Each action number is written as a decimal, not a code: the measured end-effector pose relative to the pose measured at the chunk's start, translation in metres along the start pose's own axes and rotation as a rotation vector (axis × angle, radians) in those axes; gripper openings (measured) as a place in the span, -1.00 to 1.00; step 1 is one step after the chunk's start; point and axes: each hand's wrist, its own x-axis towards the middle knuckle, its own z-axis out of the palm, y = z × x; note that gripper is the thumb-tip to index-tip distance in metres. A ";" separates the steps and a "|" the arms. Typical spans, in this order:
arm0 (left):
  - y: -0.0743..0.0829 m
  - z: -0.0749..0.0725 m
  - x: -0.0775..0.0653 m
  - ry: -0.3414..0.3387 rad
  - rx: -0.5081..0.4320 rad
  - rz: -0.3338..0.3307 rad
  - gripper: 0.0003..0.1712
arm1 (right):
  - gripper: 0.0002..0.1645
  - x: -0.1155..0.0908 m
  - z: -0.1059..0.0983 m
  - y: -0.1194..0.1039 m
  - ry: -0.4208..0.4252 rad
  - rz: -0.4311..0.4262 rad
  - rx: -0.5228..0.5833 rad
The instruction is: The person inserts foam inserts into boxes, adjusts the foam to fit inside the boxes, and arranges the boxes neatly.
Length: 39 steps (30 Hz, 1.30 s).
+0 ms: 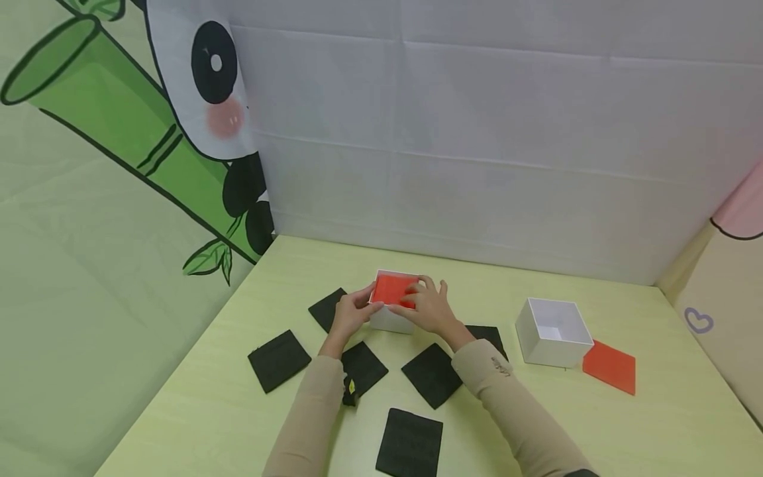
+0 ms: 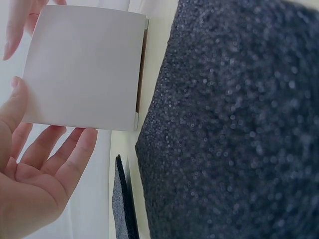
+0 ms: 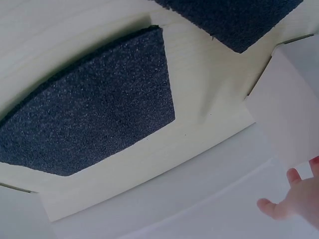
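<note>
A white box [image 1: 391, 322] stands at the far middle of the table, with a red foam sheet [image 1: 390, 289] at its open top. My left hand [image 1: 352, 311] holds the box at its left side, thumb by the front rim and fingers along the side wall. In the left wrist view, the box's plain front [image 2: 84, 67] faces the camera. My right hand [image 1: 430, 306] has its fingers spread over the red sheet, touching it, with the thumb near the front rim. Only part of that hand [image 3: 296, 199] shows in the right wrist view. The box's inside is hidden.
Several black foam sheets [image 1: 279, 361] lie scattered on the pale yellow table [image 1: 197, 411], some partly under the forearms. To the right stands a second white open box [image 1: 550, 351], with another red sheet [image 1: 610, 368] beside it. A white cloth [image 1: 477, 152] hangs behind.
</note>
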 end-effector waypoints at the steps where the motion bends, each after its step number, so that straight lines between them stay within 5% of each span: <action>1: 0.000 0.000 0.000 0.000 0.000 0.001 -0.42 | -0.42 0.000 0.001 0.000 -0.003 0.006 -0.006; 15: 0.001 0.001 0.000 -0.004 0.012 0.025 -0.41 | -0.24 0.007 0.002 -0.001 -0.110 0.029 -0.169; 26: 0.000 0.002 0.000 -0.001 0.012 0.032 -0.43 | -0.28 0.009 0.004 -0.005 -0.178 0.071 -0.253; 32: 0.000 0.002 -0.001 -0.005 0.005 0.019 -0.43 | -0.26 0.007 0.004 -0.003 -0.165 0.044 -0.269; 39: -0.001 0.000 -0.001 0.000 0.000 0.031 -0.43 | -0.28 0.001 0.005 0.000 -0.059 -0.015 -0.191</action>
